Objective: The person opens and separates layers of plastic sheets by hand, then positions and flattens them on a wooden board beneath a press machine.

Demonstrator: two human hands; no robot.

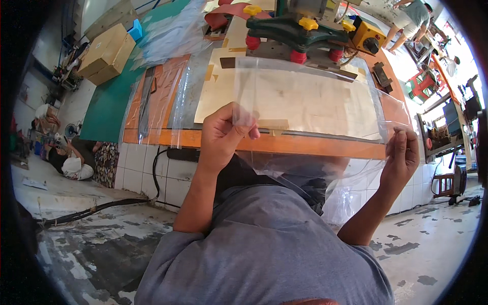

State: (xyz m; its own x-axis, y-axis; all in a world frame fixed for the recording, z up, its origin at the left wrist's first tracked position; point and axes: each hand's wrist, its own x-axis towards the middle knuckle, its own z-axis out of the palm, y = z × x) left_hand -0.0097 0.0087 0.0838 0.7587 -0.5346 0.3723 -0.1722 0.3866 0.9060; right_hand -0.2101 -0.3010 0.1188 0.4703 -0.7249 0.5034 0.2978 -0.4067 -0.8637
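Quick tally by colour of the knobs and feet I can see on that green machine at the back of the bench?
Yellow knobs: 3
Red feet: 3
Total: 6
The left hand and right hand hold a clear plastic bag in front of the bench.

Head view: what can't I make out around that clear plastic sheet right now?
- Clear plastic sheet: its lower edge is lost against the grey shirt.
- Green machine: top cut off by the frame edge.
- Left hand and right hand: fingertips partly hidden behind the sheet.
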